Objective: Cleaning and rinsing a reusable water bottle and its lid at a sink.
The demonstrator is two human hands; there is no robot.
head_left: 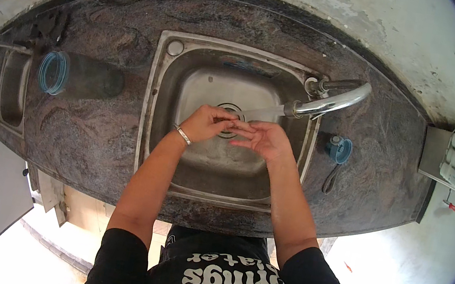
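- Water stream (261, 113): inside the sink (216, 180), from the faucet (333, 105) at two o'clock.
- Left hand (204, 123): fingers bunched against right hand (270, 141), whose fingers spread loosely; cannot tell whether left grips.
- Seemingly rinsing; next calls for turning fingers through flow.
- Uncapped bottle (93, 79): nine o'clock; blue cap (342, 151): three.

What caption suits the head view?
Left hand and right hand meet by a running faucet over a metal sink, a bottle to the left, a blue cap to the right.

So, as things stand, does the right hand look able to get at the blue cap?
Probably yes: the right hand is over the sink, the blue cap sits on the counter beyond the right rim, and no object seems between; the tap arches farther back.
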